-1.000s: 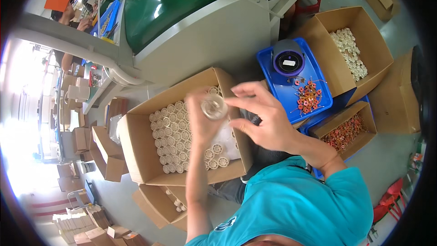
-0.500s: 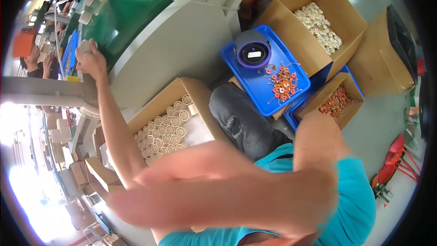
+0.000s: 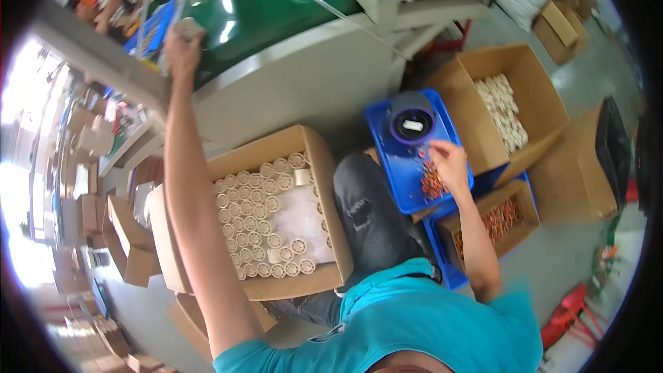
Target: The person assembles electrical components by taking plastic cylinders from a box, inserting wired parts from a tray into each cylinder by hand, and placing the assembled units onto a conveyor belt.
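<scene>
Left hand (image 3: pixel 182 52) raised, closed round pale round part (image 3: pixel 187 28) at green conveyor (image 3: pixel 276 14) edge | right hand (image 3: pixel 447 160) in blue tray (image 3: pixel 387 166), fingers bent over small red pieces (image 3: pixel 434 184), grip undeterminable

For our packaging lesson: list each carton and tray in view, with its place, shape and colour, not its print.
Open brown carton, centre-left: rows of pale round caps.
Open brown carton, upper right: pale round parts.
Blue tray, centre-right: small red pieces under the right hand.
Small brown carton, beside it: red pieces.
</scene>
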Demonstrator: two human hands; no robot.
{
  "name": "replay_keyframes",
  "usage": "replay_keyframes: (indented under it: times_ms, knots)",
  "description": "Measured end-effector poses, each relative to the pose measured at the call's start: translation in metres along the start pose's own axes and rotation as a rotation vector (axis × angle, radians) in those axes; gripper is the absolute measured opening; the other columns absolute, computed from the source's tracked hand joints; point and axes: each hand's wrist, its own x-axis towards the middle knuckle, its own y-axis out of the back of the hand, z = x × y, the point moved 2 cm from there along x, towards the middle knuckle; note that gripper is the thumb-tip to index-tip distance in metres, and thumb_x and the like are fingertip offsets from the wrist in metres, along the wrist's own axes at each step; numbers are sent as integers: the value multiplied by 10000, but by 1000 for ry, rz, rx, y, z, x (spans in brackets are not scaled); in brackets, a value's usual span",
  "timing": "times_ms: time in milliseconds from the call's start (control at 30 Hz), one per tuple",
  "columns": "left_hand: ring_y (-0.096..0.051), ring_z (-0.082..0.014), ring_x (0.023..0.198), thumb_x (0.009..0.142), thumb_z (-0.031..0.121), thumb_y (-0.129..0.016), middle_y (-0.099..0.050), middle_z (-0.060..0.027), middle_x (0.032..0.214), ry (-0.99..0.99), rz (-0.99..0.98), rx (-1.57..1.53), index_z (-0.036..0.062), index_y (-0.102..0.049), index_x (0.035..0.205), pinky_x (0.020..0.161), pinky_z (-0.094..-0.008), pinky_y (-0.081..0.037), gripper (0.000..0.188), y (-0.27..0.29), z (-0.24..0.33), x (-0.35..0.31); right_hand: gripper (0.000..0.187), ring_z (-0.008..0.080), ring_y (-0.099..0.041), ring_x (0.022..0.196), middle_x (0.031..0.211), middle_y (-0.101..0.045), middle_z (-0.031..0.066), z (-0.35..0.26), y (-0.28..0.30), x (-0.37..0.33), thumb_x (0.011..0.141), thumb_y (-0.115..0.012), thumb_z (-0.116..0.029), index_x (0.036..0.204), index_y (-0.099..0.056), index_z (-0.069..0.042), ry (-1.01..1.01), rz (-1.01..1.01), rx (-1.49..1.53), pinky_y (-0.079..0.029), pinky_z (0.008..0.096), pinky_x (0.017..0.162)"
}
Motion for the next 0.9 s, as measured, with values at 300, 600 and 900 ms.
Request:
replay_keyframes:
  times_ms: [300,600,900]
  knots:
    - [-586,-430,1041,753,206,-798,-572,-274,1125,110,79,82,-39,-451,1333,910,-455,-483,719,19,12,-14,232,428,-634,896,1001,-626,257,70,-46,12,792,-672,-34,1020,-693,1,152,4,-765,-513,478,792]
    - [-545,-133,500,925,129,-651,-623,-54,666,-93,459,-160,56,-628,1042,488,-289,-441,139,63,98,-169,209,323,-606,846,1016,-562,167,73,-19,-9,839,-654,-26,1043,-701,-14,268,323,-369,-498,390,770]
    - [-616,-288,949,773,226,-743,-611,-149,1077,165,-543,137,67,-614,1142,751,-421,-489,423,-8,3,-484,236,196,-537,901,1127,-473,88,20,15,-45,934,-617,-64,1153,-706,-67,366,489,-218,-476,322,817]
